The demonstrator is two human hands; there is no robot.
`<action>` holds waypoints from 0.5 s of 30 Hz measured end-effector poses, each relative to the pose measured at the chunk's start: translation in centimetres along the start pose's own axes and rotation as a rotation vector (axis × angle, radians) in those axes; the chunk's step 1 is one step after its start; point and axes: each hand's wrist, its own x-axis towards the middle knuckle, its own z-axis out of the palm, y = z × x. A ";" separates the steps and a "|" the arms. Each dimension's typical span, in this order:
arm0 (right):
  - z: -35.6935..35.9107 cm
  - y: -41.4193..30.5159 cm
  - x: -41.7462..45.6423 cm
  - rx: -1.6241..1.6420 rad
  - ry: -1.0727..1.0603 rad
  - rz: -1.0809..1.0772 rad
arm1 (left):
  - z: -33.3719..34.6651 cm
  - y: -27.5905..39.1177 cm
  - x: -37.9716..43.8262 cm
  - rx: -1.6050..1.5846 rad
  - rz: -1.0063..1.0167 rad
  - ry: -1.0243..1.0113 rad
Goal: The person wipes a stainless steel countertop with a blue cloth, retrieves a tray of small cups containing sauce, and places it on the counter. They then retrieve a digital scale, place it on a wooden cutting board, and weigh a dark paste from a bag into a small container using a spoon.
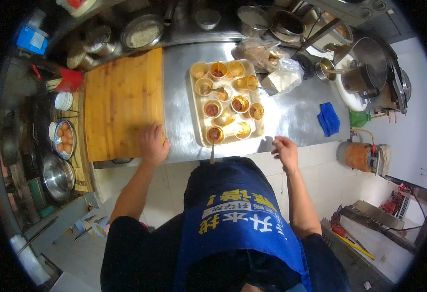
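My left hand rests on the near right corner of a wooden cutting board, its fingers over the edge. My right hand hovers by the counter's front edge with fingers curled; whether something small is between them I cannot tell. Between my hands, a cream plastic tray sits on the steel counter. It carries several plastic cups smeared with orange and red sauce, such as a cup of red paste. A spoon sticks out of the nearest cup, past the tray's front rim.
Plastic bags lie behind the tray to the right. A folded blue cloth is on the counter's right part. At the left stand a bowl of brown eggs and steel basins. Pots and a steel pan line the back.
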 end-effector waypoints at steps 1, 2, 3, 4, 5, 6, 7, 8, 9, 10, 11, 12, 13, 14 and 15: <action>0.5 -0.5 0.8 0.043 0.024 0.014 | -0.3 0.9 0.2 -0.046 -0.040 -0.029; 1.0 -0.9 1.4 0.071 -0.002 0.042 | -0.4 2.0 0.5 -0.093 -0.076 -0.061; 1.8 -1.4 2.0 0.098 -0.030 0.067 | -1.3 3.8 1.1 -0.206 -0.171 -0.106; 2.3 -1.8 2.5 0.124 -0.049 0.091 | -2.5 6.3 1.9 -0.327 -0.259 -0.154; 2.7 -1.7 3.1 0.137 -0.115 0.088 | -3.1 8.1 2.5 -0.449 -0.347 -0.206; 3.9 -1.1 4.2 0.106 -0.113 0.035 | 0.3 7.7 1.7 -0.837 -0.413 -0.116; 4.5 -0.3 4.9 0.078 -0.096 -0.009 | 1.4 8.2 2.1 -0.889 -0.451 -0.132; 4.9 -0.5 4.8 0.077 -0.094 0.002 | 2.2 8.8 2.5 -0.938 -0.494 -0.143; 4.8 -0.7 4.4 0.086 -0.076 0.017 | 2.1 10.2 3.4 -0.988 -0.522 -0.168; 4.4 -0.7 4.2 0.112 -0.064 0.035 | 1.5 11.6 4.2 -0.976 -0.542 -0.215; 4.2 -0.7 4.1 0.109 -0.052 0.033 | 1.4 12.4 4.8 -0.960 -0.551 -0.216; 4.3 -0.5 4.1 0.108 -0.048 0.033 | 1.2 12.7 5.0 -0.938 -0.564 -0.215; 4.3 -0.3 4.2 0.106 -0.045 0.031 | 1.1 13.1 5.2 -0.917 -0.579 -0.212; 4.2 0.2 4.4 0.119 -0.039 0.010 | 1.4 13.1 5.2 -0.933 -0.582 -0.223; 4.3 0.6 4.5 0.121 -0.040 0.001 | 2.0 12.3 5.1 -0.945 -0.586 -0.231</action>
